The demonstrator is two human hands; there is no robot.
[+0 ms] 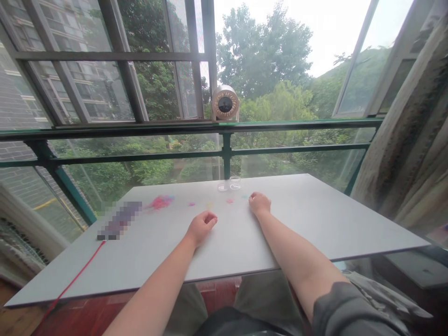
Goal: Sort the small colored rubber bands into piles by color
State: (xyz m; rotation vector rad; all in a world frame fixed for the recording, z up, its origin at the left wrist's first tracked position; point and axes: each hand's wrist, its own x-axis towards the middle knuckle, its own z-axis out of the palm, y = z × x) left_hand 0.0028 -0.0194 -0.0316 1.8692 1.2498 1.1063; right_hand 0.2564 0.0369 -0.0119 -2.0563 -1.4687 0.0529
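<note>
Left hand (203, 227) loosely curled over the tabletop (231, 249); contents not discernible. Right hand (259, 203) curled beside a pale green piece (245, 197); grip cannot be determined.

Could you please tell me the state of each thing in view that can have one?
Left hand: fingers curled; contents unclear
Right hand: fingers curled; contents unclear
Small coloured pieces: spaced apart
Bright pile: loosely heaped
Clear round things: grouped together
Window: open in the middle
Curtain: drawn aside
Red cord: running over the table edge
Round device: on or off unclear
</note>
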